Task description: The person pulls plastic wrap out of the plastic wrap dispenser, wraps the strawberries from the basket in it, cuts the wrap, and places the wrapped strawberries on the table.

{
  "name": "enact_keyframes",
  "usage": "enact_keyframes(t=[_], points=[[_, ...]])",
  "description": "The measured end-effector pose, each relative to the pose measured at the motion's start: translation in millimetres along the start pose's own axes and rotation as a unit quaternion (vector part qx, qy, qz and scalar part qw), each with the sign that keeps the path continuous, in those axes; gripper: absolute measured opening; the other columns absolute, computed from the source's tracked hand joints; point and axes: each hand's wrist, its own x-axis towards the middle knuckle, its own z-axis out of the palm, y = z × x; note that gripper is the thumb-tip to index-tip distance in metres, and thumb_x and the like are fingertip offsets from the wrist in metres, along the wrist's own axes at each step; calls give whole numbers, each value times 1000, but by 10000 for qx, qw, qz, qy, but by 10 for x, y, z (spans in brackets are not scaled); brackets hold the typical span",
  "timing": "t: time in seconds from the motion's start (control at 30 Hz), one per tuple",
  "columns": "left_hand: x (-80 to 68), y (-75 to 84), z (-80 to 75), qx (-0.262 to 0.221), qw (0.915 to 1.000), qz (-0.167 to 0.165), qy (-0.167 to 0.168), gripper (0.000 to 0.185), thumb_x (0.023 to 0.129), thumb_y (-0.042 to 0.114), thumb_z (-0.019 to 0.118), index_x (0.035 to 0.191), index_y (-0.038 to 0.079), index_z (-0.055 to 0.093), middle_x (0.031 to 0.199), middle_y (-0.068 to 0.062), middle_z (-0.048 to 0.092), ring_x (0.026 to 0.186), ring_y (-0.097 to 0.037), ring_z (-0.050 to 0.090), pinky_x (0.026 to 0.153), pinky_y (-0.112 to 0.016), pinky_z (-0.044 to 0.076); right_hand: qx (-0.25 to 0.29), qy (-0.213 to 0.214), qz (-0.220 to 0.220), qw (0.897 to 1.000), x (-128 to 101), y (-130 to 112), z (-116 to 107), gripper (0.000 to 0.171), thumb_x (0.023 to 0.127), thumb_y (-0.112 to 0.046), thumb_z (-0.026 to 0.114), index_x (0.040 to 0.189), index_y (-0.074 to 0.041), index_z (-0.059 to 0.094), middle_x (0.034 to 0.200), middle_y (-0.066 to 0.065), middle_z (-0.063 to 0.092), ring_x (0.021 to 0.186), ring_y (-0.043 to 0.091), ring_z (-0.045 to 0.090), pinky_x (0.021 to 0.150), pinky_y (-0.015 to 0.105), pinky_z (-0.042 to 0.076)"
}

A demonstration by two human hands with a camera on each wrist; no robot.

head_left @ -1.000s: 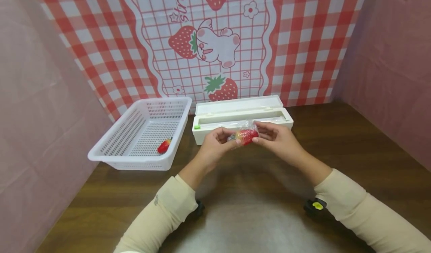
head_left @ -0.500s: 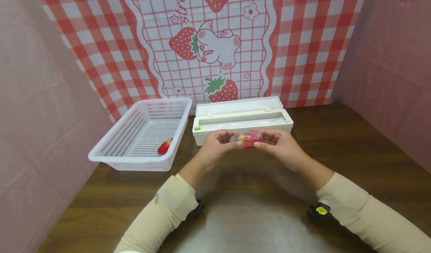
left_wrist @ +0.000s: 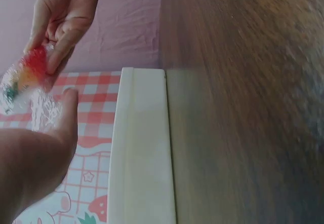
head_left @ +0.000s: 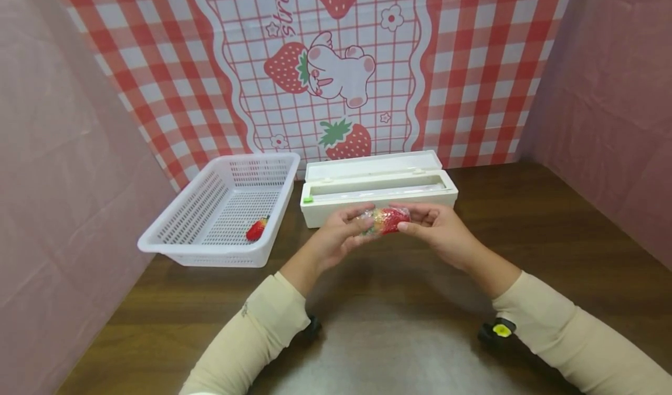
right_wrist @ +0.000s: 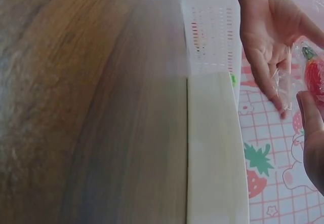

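A red strawberry (head_left: 395, 220) with a yellowish top and green leaves is wrapped in clear plastic film (left_wrist: 46, 110), in front of the white box. My right hand (head_left: 446, 231) pinches its red end between thumb and fingers. At the leafy end is my left hand (head_left: 333, 240), its fingers spread and fairly straight beside the wrapped fruit. In the right wrist view, a loose flap of film (right_wrist: 283, 89) hangs by the left fingers. A second strawberry (head_left: 256, 229) lies in the white basket (head_left: 152, 240) on the left.
Behind the hands a long white box (head_left: 378, 208) stands with its lid (head_left: 373, 164) raised and a roll of film inside. The wooden table (head_left: 399, 336) is bounded by pink side walls (head_left: 604, 121) and a checked strawberry-print cloth (head_left: 467, 62) at the back.
The wrapped strawberry came down slightly, and the film standing up from it is now folded close. My left fingers have loosened and spread at the leafy end; the right hand keeps its pinch.
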Motion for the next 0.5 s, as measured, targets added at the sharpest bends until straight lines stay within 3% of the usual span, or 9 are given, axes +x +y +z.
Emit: enact_keyframes(t=[0.27,0.5], points=[[-20,-9,16,414,9947,413,848,40,89,-6,64,128,-11,56,119,-17,64,96,-18,64,91,-32,52,-32,241,45,9997,6,9,-16,44,90,-5,68,127,15,54,108,1,70,91,11,65,82,26,55],[-23,-37,1,201,9921,566,1100,33,88,-7,64,120,-17,57,108,-15,68,92,-19,67,89,-35,53,-46,328,110,9994,-12,23,-27,44,91,-5,67,128,16,53,106,2,71,90,10,65,82,28,55]])
